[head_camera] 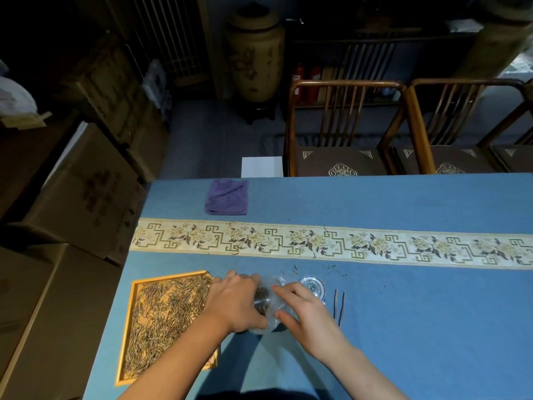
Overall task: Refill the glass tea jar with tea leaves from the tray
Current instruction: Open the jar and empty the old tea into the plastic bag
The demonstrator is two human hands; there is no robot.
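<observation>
Both hands meet at the glass tea jar [266, 301] near the front of the table. The left hand [235, 303] wraps round the jar's left side, fingers curled over its far edge and thumb along its near side. The right hand [302, 308] comes in from the right, index finger and thumb spread against the jar's right side; whether it truly grips or only steadies the glass cannot be told.

The jar is clear and small, blurred in this view, with a dark clump of tea leaves showing through the glass between the two hands. It stands on the blue tablecloth [403, 327] just right of the wooden tray [127, 342], which has a pale yellow rim and is thickly strewn with long, thin, brown-green tea leaves [164, 310]. The left forearm crosses the tray's near right corner.

Just right of the jar lies a round glass lid [313, 285], and beyond that, further right, a pair of dark slim tweezers [339, 306]. A few stray leaves are scattered on the cloth just beyond the jar. An embroidered runner [331, 243] crosses the table from left to right, and a folded purple cloth [227, 197] lies at the far edge. Two wooden chairs [346, 128] stand beyond the table.
</observation>
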